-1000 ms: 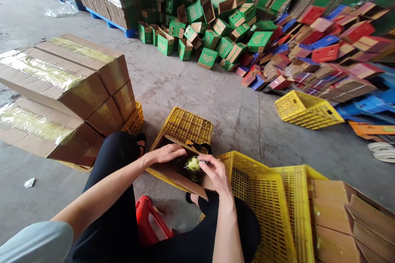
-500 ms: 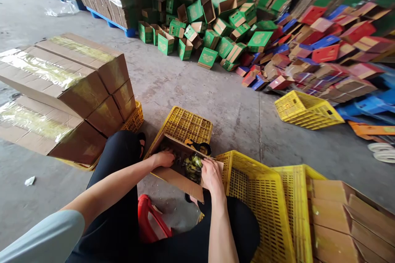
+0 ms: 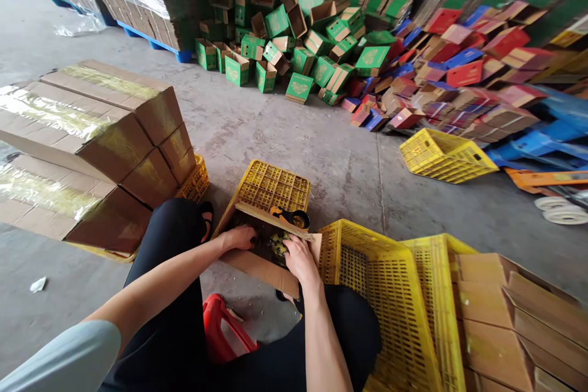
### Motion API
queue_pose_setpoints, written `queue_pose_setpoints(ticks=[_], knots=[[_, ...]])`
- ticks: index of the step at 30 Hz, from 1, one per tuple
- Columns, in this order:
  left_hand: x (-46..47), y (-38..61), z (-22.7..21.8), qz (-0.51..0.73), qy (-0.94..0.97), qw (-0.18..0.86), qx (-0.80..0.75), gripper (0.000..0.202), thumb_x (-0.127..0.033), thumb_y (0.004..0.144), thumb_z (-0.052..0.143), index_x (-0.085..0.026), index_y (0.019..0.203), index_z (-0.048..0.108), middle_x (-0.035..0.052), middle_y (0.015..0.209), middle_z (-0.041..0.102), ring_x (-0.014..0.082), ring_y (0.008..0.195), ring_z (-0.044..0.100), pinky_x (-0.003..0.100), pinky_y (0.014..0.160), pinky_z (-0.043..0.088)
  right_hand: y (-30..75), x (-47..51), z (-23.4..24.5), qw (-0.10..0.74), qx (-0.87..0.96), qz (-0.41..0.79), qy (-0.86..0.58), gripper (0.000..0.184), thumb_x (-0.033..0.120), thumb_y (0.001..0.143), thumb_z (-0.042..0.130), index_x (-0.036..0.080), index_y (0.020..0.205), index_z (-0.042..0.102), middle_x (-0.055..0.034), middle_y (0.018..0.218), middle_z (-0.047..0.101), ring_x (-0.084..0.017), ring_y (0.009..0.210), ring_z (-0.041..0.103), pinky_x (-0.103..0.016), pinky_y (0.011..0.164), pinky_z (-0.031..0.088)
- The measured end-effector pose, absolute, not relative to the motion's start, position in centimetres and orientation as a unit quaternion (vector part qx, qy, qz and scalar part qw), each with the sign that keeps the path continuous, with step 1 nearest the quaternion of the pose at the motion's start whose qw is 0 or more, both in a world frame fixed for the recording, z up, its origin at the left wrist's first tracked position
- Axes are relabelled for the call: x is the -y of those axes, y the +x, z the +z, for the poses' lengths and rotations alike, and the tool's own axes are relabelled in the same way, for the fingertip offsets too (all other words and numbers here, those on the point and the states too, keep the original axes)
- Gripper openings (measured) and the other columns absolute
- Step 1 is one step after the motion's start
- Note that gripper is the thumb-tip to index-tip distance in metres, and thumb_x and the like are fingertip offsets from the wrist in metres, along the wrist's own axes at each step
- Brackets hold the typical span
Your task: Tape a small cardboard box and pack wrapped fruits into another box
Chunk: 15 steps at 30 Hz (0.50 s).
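Observation:
An open cardboard box rests tilted on an upturned yellow crate between my knees. My left hand reaches into its left part with fingers curled downward; their tips and whatever they hold are hidden in shadow. At the right end, my right hand has its fingers closed on a shiny green-and-yellow bundle, which looks like fruit in clear film. Behind the far flap, an orange-and-black tape dispenser lies on the crate.
Taped cartons stand stacked on my left. Yellow crates and folded cardboard boxes sit on my right. A red stool is beneath me. Green boxes and red-and-blue boxes are piled beyond, near another yellow crate.
My right hand has moved lower and slightly left into the box, pushing the green-and-yellow bundle down. The far flap stands more upright. The whole view has shifted a little.

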<state>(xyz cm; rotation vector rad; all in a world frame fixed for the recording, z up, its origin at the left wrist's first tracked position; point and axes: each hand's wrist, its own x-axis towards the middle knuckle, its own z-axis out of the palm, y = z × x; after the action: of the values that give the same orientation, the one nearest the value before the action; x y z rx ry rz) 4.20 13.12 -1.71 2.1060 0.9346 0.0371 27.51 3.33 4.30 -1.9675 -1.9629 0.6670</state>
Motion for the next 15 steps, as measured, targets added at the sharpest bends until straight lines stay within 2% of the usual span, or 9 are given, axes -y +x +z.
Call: queue_pose_setpoints(ticks=[6,10,12,15], knots=[[-14.0,4.2,-0.2,0.029,0.826,0.378,-0.418,0.032,-0.006,0.079,0.062,-0.019,0.101,0.082,0.0086,0.098,0.081,0.0251,0.098,0.074,0.031,0.092,0.056,27.1,-4.4,5.5,0.217,0.666,0.265,-0.662,0.034,0.020,0.096,0.054,0.023,0.121,0.077,-0.0098,0.124,0.078,-0.026,0.117,0.074,-0.044,0.112,0.053],[-14.4,4.2,0.2,0.040,0.829,0.390,-0.399,0.037,-0.003,0.077,0.057,-0.018,0.099,0.082,0.0065,0.100,0.081,0.0232,0.098,0.074,0.029,0.091,0.056,26.8,-4.4,5.3,0.211,0.680,0.261,-0.652,0.034,0.017,0.095,0.054,0.019,0.121,0.076,-0.0128,0.125,0.078,-0.028,0.119,0.073,-0.045,0.112,0.053],[-14.2,4.2,-0.1,0.031,0.830,0.396,-0.392,0.034,-0.002,0.074,0.058,-0.019,0.092,0.082,0.0059,0.093,0.081,0.0234,0.094,0.075,0.029,0.089,0.057,26.8,-4.4,5.0,0.207,0.685,0.254,-0.650,0.034,0.017,0.096,0.054,0.020,0.121,0.076,-0.0123,0.125,0.078,-0.028,0.119,0.073,-0.045,0.112,0.053],[-13.6,4.3,-0.9,0.012,0.827,0.396,-0.398,0.021,-0.002,0.072,0.064,-0.018,0.073,0.077,0.0067,0.072,0.075,0.0257,0.082,0.074,0.032,0.083,0.057,26.8,-4.6,4.9,0.198,0.686,0.250,-0.655,0.033,0.018,0.097,0.053,0.021,0.120,0.076,-0.0120,0.125,0.078,-0.028,0.119,0.073,-0.045,0.111,0.053]])
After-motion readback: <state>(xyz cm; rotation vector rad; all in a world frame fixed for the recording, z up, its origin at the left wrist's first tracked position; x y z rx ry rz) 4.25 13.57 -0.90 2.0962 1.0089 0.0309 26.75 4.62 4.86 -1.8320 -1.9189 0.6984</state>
